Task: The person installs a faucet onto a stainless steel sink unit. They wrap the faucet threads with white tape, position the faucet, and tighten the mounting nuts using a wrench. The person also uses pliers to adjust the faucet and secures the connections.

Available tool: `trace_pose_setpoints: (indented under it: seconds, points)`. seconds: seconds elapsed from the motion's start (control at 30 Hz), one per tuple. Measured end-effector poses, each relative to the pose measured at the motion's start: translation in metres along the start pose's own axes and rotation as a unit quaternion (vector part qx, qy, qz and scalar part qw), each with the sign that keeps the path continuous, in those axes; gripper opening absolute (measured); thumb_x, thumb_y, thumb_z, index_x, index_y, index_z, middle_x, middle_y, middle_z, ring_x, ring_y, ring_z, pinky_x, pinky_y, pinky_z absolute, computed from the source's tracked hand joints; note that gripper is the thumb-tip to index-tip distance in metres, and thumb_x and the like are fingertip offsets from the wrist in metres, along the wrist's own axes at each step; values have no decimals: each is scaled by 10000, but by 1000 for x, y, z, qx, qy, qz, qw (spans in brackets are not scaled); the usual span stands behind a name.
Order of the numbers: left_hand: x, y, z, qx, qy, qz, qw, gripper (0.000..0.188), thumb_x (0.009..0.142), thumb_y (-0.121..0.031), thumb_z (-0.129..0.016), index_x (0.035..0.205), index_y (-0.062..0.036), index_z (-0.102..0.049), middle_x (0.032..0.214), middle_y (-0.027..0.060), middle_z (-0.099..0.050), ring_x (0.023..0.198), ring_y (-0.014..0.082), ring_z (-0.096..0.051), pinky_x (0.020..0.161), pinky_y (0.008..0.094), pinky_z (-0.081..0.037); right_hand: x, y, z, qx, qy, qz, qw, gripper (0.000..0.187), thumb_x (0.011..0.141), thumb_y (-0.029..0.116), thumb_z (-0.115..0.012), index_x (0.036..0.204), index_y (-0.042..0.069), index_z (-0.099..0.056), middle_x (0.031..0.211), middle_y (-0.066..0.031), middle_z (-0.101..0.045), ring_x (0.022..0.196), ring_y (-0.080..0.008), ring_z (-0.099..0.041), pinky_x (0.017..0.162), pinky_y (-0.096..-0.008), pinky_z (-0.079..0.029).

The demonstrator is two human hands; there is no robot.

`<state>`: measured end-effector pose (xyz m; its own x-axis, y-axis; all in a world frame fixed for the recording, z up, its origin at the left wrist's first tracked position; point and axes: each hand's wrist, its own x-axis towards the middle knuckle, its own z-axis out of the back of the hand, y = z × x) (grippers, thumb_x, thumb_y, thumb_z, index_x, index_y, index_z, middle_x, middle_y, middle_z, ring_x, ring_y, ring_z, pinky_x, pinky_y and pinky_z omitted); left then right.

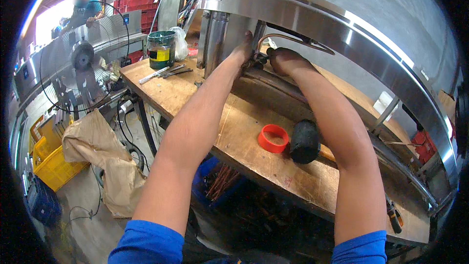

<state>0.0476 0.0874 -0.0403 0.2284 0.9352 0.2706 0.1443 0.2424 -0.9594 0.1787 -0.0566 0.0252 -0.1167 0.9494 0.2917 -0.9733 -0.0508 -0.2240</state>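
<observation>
Both my arms reach under the curved rail of a stainless steel frame (322, 19) on the wooden workbench. My left hand (244, 50) is beside a steel upright, closed at a dark metal fitting (259, 59); its fingers are partly hidden. Close by on the right, my right hand (288, 62) is closed at the same spot, and what it grips is hidden. A bent copper tube (293, 37) curves above and between the hands. Below my right forearm lies a black-headed mallet (305, 142), next to a red ring-shaped cap (273, 138).
A dark tin (161, 51), a white marker (152, 76) and several metal tools (177, 71) sit at the bench's far left. Pliers (394, 217) lie near its right end. Left of the bench stand a fan (83, 56) and a yellow crate (61, 166). A person (80, 10) is behind.
</observation>
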Motion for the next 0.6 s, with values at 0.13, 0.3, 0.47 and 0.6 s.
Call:
trace_pose_setpoints:
  seconds: [0.13,0.3,0.47,0.6]
  points:
    - [1,1,0,0,3,5,1000,962,813,-814,-245,1198,10,-559,989,192,-635,819,307,-591,740,408,-474,-1,0,9,5,41,-17,999,373,952,136,-358,1285,69,-512,1300,-174,-546,1148,-364,-551,945,-451,-465]
    - [5,6,2,-1,5,8,1000,971,810,-816,-238,1203,14,-554,1001,196,-630,837,307,-587,752,408,-468,-12,6,16,33,53,-55,997,369,959,128,-354,1291,57,-498,1322,-178,-528,1194,-365,-523,969,-457,-454]
    - [15,12,5,-4,13,17,1000,979,808,-818,-230,1209,17,-550,1012,200,-625,854,307,-583,764,409,-462,-20,8,21,0,82,-29,996,399,982,163,-304,1341,68,-449,1351,-175,-503,1210,-372,-507,1006,-471,-418]
    - [17,12,4,-6,12,21,1000,986,806,-819,-224,1213,20,-546,1021,204,-622,869,307,-579,773,409,-457,-22,11,27,-5,111,-47,993,419,999,196,-267,1370,78,-421,1369,-168,-487,1232,-366,-488,1033,-475,-389]
